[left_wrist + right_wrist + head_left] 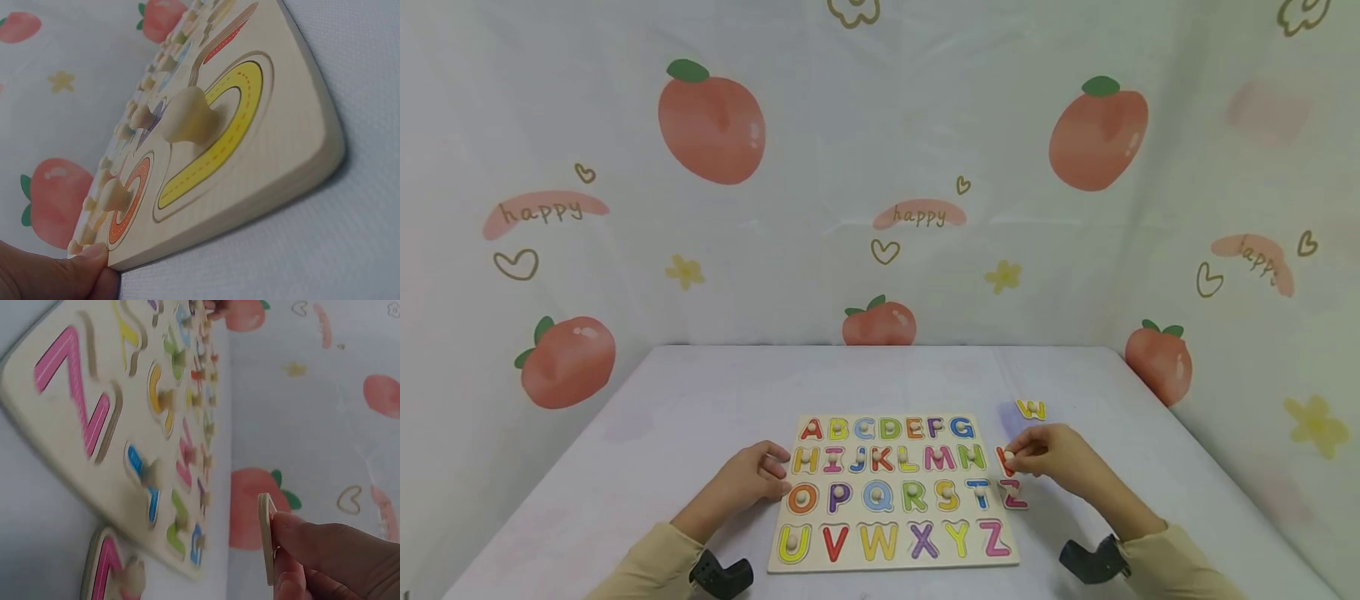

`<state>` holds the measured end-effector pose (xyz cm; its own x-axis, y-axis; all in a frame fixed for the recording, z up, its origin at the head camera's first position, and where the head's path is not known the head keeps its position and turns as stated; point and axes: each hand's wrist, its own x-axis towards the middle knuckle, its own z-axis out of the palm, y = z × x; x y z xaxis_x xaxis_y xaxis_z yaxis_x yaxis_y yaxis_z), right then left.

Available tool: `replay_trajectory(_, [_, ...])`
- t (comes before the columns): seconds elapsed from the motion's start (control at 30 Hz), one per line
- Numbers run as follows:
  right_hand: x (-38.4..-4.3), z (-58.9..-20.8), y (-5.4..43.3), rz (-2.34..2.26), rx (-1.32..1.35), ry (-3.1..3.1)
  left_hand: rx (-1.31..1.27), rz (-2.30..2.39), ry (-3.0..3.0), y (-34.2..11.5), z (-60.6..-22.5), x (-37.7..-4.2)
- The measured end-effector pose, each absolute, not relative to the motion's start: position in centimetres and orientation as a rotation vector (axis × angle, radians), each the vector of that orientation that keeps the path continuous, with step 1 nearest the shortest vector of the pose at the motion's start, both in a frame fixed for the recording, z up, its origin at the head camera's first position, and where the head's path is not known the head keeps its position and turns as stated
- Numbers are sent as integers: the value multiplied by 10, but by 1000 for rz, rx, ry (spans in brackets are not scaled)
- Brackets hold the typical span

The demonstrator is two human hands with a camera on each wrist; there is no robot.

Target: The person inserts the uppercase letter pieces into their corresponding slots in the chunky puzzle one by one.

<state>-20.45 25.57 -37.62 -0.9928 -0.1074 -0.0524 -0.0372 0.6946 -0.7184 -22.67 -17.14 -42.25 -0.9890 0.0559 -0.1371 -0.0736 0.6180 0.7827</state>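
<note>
A wooden alphabet puzzle board (895, 573) lies flat on the table. Knobbed letters fill its upper rows and the U (793, 543) spot; the V, W, X, Y and Z spots show printed letters without knobs. My left hand (741, 483) rests at the board's left edge, fingertips touching it beside the orange O (142, 181). Just off the right edge, my right hand (1056, 457) pinches a red letter piece (1003, 461) by its knob. In the right wrist view this piece (265, 537) appears edge-on, raised. A pink Z piece (1015, 495) lies below that hand.
A yellow W piece (1031, 409) lies on the table beyond the right hand, at the back right of the board. White table surface (625, 467) surrounds the board. A white cloth backdrop (820, 150) with printed fruit hangs behind and at the sides.
</note>
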Motion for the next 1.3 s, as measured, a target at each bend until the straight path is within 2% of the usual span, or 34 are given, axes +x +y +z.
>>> replay_trajectory(0.33, [-203, -378, 172, -1226, -495, 2689, -21, 1321, 2686, -173, -425, -227])
replay_trajectory(0.5, [-198, -387, 132, -1227, -586, 2611, -25, 1318, 2682, -173, -425, -227])
replay_trajectory(0.8, [-194, -399, 90, -1251, -622, 2544, -27, 1299, 2687, -171, -422, -226])
replay_trajectory(1.3, [-186, -411, 59, -1251, -585, 2492, -28, 1304, 2688, -172, -425, -228])
